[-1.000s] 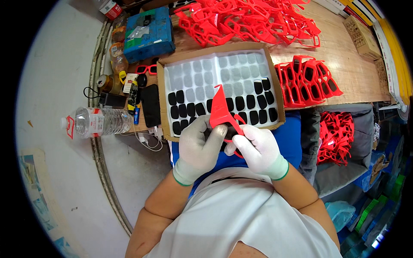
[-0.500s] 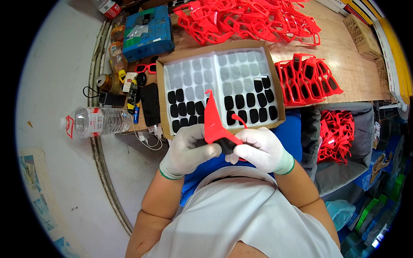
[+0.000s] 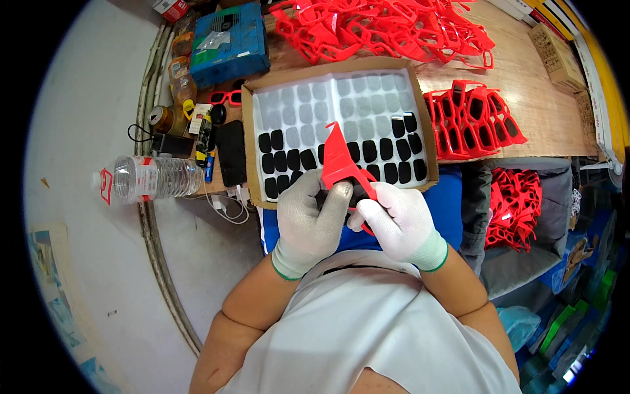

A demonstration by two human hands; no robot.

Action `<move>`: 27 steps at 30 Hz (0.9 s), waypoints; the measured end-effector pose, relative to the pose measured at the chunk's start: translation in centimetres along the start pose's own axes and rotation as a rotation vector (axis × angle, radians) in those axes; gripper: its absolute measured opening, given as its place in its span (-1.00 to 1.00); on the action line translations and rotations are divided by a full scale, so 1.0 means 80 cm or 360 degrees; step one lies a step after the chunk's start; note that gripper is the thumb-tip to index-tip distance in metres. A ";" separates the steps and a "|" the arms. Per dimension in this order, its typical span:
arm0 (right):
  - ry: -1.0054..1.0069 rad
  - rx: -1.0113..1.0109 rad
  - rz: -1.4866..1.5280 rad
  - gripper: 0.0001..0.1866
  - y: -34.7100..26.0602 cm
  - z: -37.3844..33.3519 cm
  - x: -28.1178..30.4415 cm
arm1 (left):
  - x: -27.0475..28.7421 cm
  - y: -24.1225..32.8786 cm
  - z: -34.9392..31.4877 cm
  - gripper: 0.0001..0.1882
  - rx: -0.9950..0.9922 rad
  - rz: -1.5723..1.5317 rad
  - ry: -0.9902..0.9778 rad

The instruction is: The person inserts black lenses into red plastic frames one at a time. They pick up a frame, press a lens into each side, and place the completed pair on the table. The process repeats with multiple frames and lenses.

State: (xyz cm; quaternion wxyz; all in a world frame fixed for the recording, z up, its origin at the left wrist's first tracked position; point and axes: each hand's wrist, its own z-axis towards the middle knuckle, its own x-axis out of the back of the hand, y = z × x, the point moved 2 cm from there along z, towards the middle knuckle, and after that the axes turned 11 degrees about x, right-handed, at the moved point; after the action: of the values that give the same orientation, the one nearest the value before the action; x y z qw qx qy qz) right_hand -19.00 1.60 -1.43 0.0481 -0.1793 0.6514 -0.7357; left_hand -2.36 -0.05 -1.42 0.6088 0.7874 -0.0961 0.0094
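Both hands wear white knit gloves with green cuffs and meet in front of my body. My left hand (image 3: 307, 223) is closed on one side of a red sunglasses frame (image 3: 338, 156), its thumb pressing near a dark lens that is mostly covered by the fingers. Gripping the other side of the frame is my right hand (image 3: 398, 222), fingers pinched together. One red temple arm points up and away from me. Just beyond the hands lies a shallow cardboard box (image 3: 247, 131) with rows of black lenses (image 3: 308, 159) on white sheeting.
Red frames (image 3: 387, 29) are heaped at the back, and lensed sunglasses (image 3: 474, 121) are stacked to the right. A grey bin (image 3: 518, 269) holds more red frames. Left are a blue metal box (image 3: 230, 46), a phone (image 3: 230, 156) and a water bottle (image 3: 147, 178).
My left hand has turned and moved rightward and up, its thumb now lying along the frame. The frame has tilted and shifted slightly right and upward. My right hand keeps its hold.
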 end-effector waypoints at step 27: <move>-0.0171 0.0137 0.0177 -0.82 -0.007 0.001 0.001 | 0.040 0.015 -0.009 -0.79 0.0285 -0.0552 -0.0672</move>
State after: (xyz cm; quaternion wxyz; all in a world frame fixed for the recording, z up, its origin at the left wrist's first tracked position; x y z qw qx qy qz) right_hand -18.97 1.59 -0.83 0.1314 -0.1798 0.6245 -0.7486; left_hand 0.69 -0.14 0.35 0.4959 0.8273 -0.0835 -0.2505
